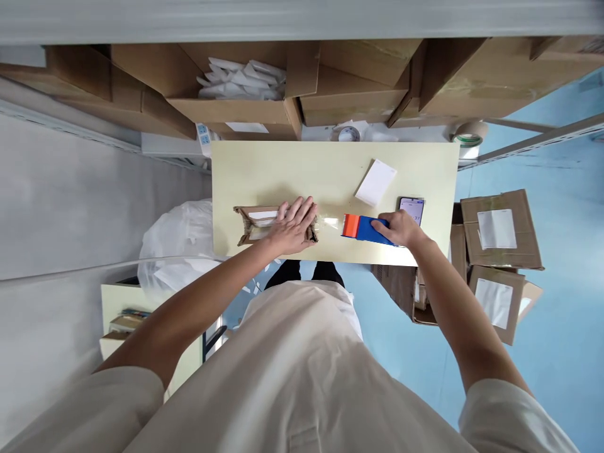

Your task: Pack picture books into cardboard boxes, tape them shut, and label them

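A small cardboard box (243,226) with crumpled ends lies at the left of the pale table (283,163). My left hand (295,226) rests on its right part, fingers stretched out and slightly spread. Clear tape (330,222) spans from the box's right end to a blue and orange tape dispenser (372,229). My right hand (399,228) is closed around the dispenser's right end. Just behind that hand a phone (412,207) with a lit screen lies on the table. A white paper slip (376,182) lies farther back.
Large cardboard boxes (358,100) line the shelf behind the table, one holding white packets (243,80). Tape rolls (349,134) sit at the table's back edge. Labelled cartons (500,229) are stacked at right; a translucent plastic bag (177,242) bulges at left.
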Demonstrator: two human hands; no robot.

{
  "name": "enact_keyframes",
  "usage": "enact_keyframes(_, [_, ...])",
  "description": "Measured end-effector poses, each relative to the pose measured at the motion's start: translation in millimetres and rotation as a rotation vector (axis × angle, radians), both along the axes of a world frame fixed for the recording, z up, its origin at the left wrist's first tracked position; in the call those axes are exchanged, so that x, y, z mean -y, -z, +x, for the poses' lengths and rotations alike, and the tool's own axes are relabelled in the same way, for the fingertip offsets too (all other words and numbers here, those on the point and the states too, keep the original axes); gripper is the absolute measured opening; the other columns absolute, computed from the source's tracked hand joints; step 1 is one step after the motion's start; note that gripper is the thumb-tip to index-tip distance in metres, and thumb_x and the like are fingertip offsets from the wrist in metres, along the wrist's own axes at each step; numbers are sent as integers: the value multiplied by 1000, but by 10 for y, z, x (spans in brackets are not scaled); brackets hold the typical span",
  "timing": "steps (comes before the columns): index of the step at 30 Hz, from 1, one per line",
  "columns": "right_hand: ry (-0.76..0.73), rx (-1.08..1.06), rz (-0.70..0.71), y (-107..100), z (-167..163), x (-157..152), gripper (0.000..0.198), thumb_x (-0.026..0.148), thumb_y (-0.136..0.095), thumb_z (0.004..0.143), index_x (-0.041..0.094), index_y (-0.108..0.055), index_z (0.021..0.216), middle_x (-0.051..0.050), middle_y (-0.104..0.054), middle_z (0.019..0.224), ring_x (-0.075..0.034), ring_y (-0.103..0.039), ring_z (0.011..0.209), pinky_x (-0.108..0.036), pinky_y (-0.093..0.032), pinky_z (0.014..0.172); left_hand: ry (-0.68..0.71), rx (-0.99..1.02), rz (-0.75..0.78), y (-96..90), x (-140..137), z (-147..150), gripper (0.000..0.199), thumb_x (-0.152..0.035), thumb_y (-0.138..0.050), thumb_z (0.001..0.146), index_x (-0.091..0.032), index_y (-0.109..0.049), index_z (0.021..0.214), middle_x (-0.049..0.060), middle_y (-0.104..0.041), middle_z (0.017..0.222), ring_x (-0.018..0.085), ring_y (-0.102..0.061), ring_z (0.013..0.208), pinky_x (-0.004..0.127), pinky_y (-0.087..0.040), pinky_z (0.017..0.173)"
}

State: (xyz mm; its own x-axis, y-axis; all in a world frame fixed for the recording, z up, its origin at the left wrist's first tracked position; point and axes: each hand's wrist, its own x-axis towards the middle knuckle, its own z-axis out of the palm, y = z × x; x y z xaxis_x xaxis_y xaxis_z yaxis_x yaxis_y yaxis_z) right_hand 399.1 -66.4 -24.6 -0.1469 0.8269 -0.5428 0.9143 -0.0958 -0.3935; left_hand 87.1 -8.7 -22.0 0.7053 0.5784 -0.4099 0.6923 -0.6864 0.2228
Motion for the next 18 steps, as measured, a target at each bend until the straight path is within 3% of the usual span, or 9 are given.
enact_keyframes(3, [16,220,-51,-165,-197,-58,58,61,-33,89,16,-68,79,-12,-66,72,-23,-62,69,-29,-37,59,15,30,5,-56,21,34,88,-49,-62,79,-23,-20,152,15,-7,160,40,-5,146,61,-4,111])
enact_keyframes(6, [62,367,-33,-289,-709,-184,56,59,-38,88,13,-71,92,-19,-69,87,-29,-65,81,-34,-42,67,13,35,18,-132,60,118,75,-40,-70,76,-34,-38,144,10,-3,161,45,-3,144,70,-4,106])
enact_keyframes(11, [65,285,-54,-208,-1508,-321,40,34,-38,94,11,-71,93,-21,-70,90,-29,-67,83,-38,-46,70,-78,-44,21,-173,112,271,60,-30,-78,69,-24,-61,126,10,-3,161,52,-7,140,75,-4,103])
enact_keyframes(13, [65,262,-72,-145,-1604,-329,36,30,-40,93,10,-70,91,-22,-70,91,-30,-68,83,-39,-47,69,-81,-38,5,-154,108,277,57,-29,-79,66,-23,-65,121,11,-3,161,50,-7,141,74,-2,104])
enact_keyframes(15, [128,281,-47,-106,-1558,-302,40,37,-40,94,9,-69,93,-23,-70,91,-32,-68,83,-40,-47,69,-72,-1,-20,-130,86,245,64,-36,-80,65,-24,-62,125,12,0,161,49,-3,142,74,1,105])
enact_keyframes(18, [297,318,54,-78,-1330,-164,53,52,-34,94,9,-65,99,-22,-69,93,-32,-67,85,-38,-46,71,-48,122,-110,-122,23,137,90,-57,-74,67,-26,-40,144,16,8,160,48,6,143,75,2,102])
